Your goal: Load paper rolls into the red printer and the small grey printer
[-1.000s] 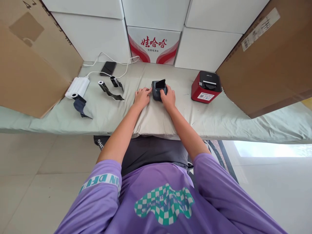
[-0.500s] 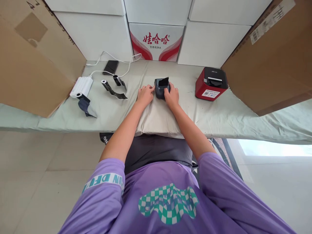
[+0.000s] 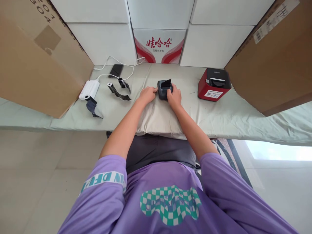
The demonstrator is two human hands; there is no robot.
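A small dark portable printer (image 3: 163, 94) stands on the cloth in front of me, with a black strip of paper (image 3: 166, 83) sticking up from its top. My right hand (image 3: 175, 96) grips its right side, thumb on the front top edge. My left hand (image 3: 148, 94) rests on the cloth at its left, one finger stretched out to touch the printer's side and the other fingers loosely bent; nothing is in it. To the left lie loose paper rolls with curling black tails: one roll (image 3: 117, 92), a second (image 3: 123, 84) behind it, and a third (image 3: 91, 104) nearer me.
A red and black box-shaped printer (image 3: 214, 85) stands at the right. At the left are a white power strip (image 3: 89, 90), a white cable (image 3: 104, 75) and a dark phone-like slab (image 3: 116, 71). White cartons (image 3: 159, 57) wall the back; big cardboard boxes (image 3: 44, 74) flank both sides.
The view has shifted slightly, so the table things appear a little further right. Both hands keep their places at the portable printer.
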